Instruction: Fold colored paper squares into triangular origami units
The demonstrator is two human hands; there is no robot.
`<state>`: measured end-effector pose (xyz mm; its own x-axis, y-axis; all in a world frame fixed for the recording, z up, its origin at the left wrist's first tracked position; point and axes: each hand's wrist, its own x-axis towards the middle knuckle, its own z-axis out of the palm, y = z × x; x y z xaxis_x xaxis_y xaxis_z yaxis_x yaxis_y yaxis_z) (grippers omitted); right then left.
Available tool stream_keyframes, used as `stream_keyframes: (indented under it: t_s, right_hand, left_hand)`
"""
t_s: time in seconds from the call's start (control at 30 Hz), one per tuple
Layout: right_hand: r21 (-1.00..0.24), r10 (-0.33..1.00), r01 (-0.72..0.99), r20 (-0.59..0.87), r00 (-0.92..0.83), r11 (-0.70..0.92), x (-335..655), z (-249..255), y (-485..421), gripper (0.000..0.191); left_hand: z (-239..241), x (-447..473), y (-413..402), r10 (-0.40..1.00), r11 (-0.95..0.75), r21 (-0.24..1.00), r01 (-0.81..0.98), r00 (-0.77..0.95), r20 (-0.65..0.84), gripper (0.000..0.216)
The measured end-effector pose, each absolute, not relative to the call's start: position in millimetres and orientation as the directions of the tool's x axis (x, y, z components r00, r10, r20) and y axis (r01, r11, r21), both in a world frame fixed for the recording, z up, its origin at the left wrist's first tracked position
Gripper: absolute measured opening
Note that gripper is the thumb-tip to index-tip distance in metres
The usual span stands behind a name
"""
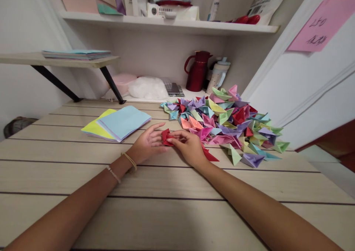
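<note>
Between my two hands is a small piece of folded red paper [165,137]. My right hand [188,145] pinches it by its right side, thumb in front and fingers behind. My left hand [148,141] lies palm up at the paper's left, fingers stretched out and spread; whether the fingertips touch the paper is hard to tell. Just behind my right wrist a red paper boat [210,155] rests on the table. A large heap of folded paper boats [226,123] in many colours spreads over the table to the right of my hands.
Blue and yellow paper sheets [124,122] lie stacked on the slatted table [97,177] at the left. A small raised shelf [24,58] on black legs holds more paper. At the back stand a red jug [197,71] and a pale bottle [218,75], beside a white plastic bag [148,88].
</note>
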<state>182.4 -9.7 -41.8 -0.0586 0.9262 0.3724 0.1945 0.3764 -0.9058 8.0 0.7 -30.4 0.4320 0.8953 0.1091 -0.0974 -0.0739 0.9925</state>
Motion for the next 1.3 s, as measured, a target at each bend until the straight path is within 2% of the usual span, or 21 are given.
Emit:
stream_keyframes:
  t_s: [0.1,0.2,0.3,0.47,0.6,0.67,0.73,0.8,0.87,1.07,1.13,1.2,1.3]
  right_hand:
    - [-0.944,0.943,0.051,0.322,-0.081,0.326,182.4,-41.1,-7.6,0.021]
    - [-0.953,0.948,-0.007,0.301,-0.107,0.302,182.2,-40.3,-7.5,0.026]
    - [-0.944,0.936,0.025,0.323,-0.138,0.329,182.3,-40.2,-7.1,0.025]
    - [-0.884,0.896,0.205,0.371,-0.243,0.421,184.0,-39.4,-4.4,0.021]
    - [-0.889,0.865,0.169,0.345,-0.365,0.426,186.1,-36.3,-4.0,0.028]
    - [-0.892,0.865,0.168,0.337,-0.371,0.419,186.5,-35.8,-3.6,0.029]
    - [-0.897,0.879,0.178,0.327,-0.347,0.404,185.5,-37.0,-1.8,0.029]
    - [-0.912,0.899,0.174,0.308,-0.31,0.372,182.5,-39.6,2.0,0.034]
    - [-0.941,0.921,0.101,0.29,-0.259,0.324,178.3,-42.6,7.3,0.042]
    - [-0.972,0.979,-0.116,0.203,0.01,0.203,170.3,-47.5,24.4,0.06]
    - [-0.962,0.974,-0.172,0.191,0.121,0.21,169.3,-48.1,30.0,0.056]
    - [-0.96,0.961,-0.159,0.198,0.195,0.23,168.5,-49.1,35.8,0.048]
    - [-0.964,0.956,-0.049,0.25,0.154,0.26,168.8,-50.7,44.3,0.04]
  left_hand:
    - [-31.3,5.4,4.7,0.896,-0.067,0.995,-0.075,0.434,0.093,0.069]
    - [-32.9,5.4,6.2,0.909,-0.058,0.997,-0.054,0.409,0.075,0.054]
    - [-34.1,6.1,6.9,0.918,-0.045,0.996,-0.075,0.39,0.071,0.053]
    - [-34.2,5.5,10.5,0.914,-0.064,0.995,-0.071,0.396,0.087,0.048]
    - [-36.7,5.1,16.8,0.952,-0.087,0.995,-0.043,0.292,0.096,0.037]
    - [-39.1,6.0,20.7,0.959,-0.081,0.994,-0.068,0.268,0.097,0.034]
    - [-41.3,8.0,24.7,0.959,-0.09,0.991,-0.094,0.26,0.112,0.035]
    - [-42.6,10.8,28.4,0.976,-0.139,0.982,-0.128,0.148,0.158,0.035]
    - [-42.7,13.7,31.5,0.979,-0.171,0.97,-0.175,0.078,0.187,0.035]
    - [-40.7,18.2,41.3,0.982,-0.098,0.949,-0.3,0.128,0.142,0.038]
    - [-40.8,20.3,46.0,0.983,-0.093,0.95,-0.299,0.126,0.136,0.04]
    - [-41.6,22.3,50.5,0.985,-0.092,0.953,-0.288,0.115,0.129,0.039]
    - [-43.4,22.8,56.3,0.989,-0.092,0.96,-0.264,0.091,0.12,0.038]
